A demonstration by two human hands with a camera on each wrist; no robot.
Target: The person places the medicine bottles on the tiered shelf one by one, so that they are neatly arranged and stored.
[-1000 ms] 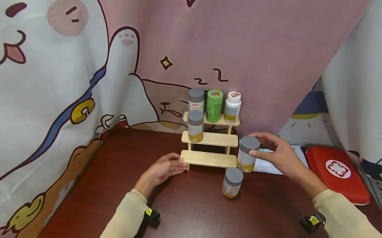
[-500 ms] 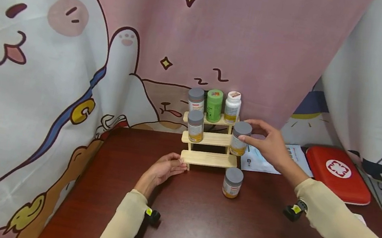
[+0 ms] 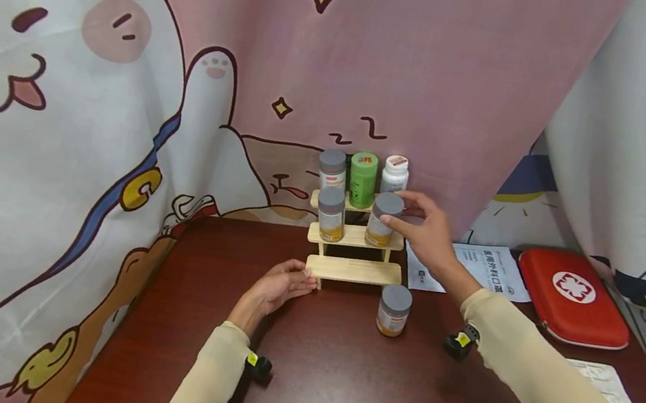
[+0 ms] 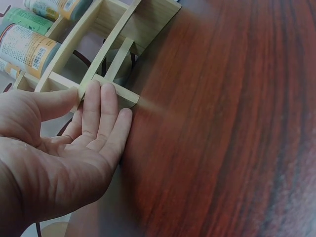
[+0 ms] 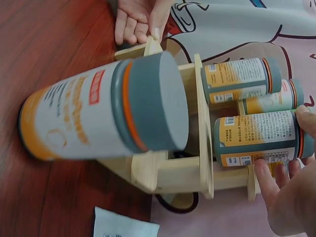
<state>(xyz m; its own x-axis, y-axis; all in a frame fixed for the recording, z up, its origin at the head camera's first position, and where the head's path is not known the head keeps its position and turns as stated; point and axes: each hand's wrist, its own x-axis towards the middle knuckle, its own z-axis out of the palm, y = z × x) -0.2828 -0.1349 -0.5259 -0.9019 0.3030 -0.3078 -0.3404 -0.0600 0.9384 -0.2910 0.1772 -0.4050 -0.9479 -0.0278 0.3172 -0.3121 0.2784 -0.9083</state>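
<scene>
My right hand [image 3: 427, 234] holds a grey-lidded pill jar [image 3: 379, 227] by its lid, thumb and fingers on either side. This jar is upright at the right part of the middle step of a small wooden stepped rack [image 3: 353, 270]; its base appears to meet the board. Left of it on that step stands a similar jar [image 3: 330, 216]. My left hand [image 4: 74, 148] holds the left end of the rack's lowest step, thumb at the board and fingers against the leg. Another grey-lidded jar [image 5: 98, 108] stands on the table in front of the rack's right end.
The top step bears a grey-lidded jar [image 3: 332, 169], a green bottle [image 3: 362, 181] and a white bottle [image 3: 393, 176]. To the right lie a blue-white packet [image 3: 491, 272], a red first-aid case [image 3: 573, 295] and a white sheet [image 3: 603, 383]. A printed curtain [image 3: 442, 73] hangs behind.
My right hand has carried its jar leftward from beside the rack onto the right part of the middle step. My left hand has stayed at the lowest step's end.
</scene>
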